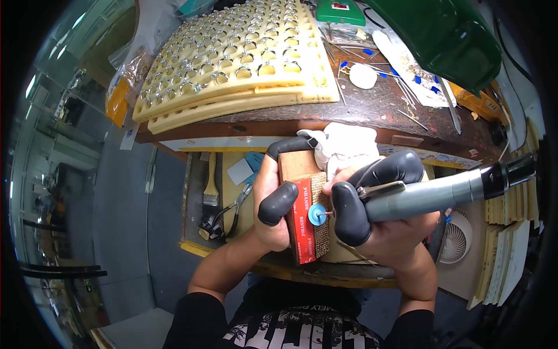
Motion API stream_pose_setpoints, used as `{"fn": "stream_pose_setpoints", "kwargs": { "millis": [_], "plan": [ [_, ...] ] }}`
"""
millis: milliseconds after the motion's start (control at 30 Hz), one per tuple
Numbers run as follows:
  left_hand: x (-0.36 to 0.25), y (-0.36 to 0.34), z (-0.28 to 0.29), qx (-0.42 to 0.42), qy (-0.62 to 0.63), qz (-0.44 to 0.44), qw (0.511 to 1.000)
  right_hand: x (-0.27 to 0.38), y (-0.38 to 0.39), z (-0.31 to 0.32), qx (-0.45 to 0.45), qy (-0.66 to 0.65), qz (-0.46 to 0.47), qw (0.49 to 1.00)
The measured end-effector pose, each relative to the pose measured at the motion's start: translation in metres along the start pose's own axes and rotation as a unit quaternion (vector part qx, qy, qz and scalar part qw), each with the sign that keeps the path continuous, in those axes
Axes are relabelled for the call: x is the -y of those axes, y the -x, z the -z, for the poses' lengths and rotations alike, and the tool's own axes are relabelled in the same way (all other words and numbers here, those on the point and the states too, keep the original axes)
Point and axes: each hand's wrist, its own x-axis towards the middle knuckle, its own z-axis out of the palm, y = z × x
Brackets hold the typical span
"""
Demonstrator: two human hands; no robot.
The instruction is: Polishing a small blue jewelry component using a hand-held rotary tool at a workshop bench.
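My left hand [268, 231], with black finger cots on its thumb and a finger, grips a wooden block [298, 167]. A red printed label [304, 230] and a rough brown textured strip [321, 235] cover the block's near part. My right hand [390, 235], also in black finger cots, is closed round a silver-grey rotary handpiece [430, 195] with a black rear end. A light blue disc [317, 214] on the handpiece's thin shaft lies against the block, where the label meets the strip. Just beyond the block is a crumpled white cloth [351, 145].
On the bench [372, 107] stand stacked cream trays [238, 96] filled with rings. Thin tools, a round white piece [362, 75] and a green lamp [442, 43] are at right. Below, the drawer holds a brush [211, 186] and pliers [235, 209]. A fan [456, 235] stands right.
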Motion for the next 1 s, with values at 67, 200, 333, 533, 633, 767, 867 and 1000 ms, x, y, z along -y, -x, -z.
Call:
{"fn": "stream_pose_setpoints", "kwargs": {
  "millis": [67, 200, 333, 533, 633, 767, 867, 1000],
  "plan": [
    [-0.0011, 0.0, -0.0011, -0.001, 0.0, 0.0, 1.0, -0.0027, -0.0002, -0.001, -0.022, -0.003, 0.018, 1.0],
    [-0.0013, 0.0005, -0.0022, 0.008, 0.039, 0.01, 0.999, -0.0027, 0.0014, 0.0006, -0.015, 0.014, 0.02, 1.0],
    [-0.0005, 0.0004, -0.0024, 0.002, 0.057, 0.011, 0.998, -0.0033, 0.0023, -0.0008, -0.021, 0.015, 0.017, 1.0],
    [-0.0018, -0.0001, -0.0036, 0.002, 0.042, 0.007, 0.999, -0.0035, 0.001, 0.0003, -0.018, 0.025, 0.036, 0.999],
    [-0.0029, 0.0003, -0.0039, -0.009, 0.032, 0.016, 0.999, -0.0038, 0.0012, 0.0003, -0.019, 0.016, 0.03, 0.999],
    [-0.002, 0.0011, -0.005, -0.008, 0.041, 0.012, 0.999, -0.0045, 0.0025, -0.0009, -0.028, 0.015, 0.024, 0.999],
    [-0.0023, 0.0017, -0.0032, -0.016, 0.034, 0.014, 0.999, -0.0043, 0.0003, 0.0002, -0.023, -0.011, 0.032, 0.999],
    [-0.0016, 0.0008, -0.0013, -0.005, 0.025, 0.011, 1.0, -0.0051, 0.0049, 0.0044, -0.007, 0.05, 0.026, 0.998]
  ]
}}
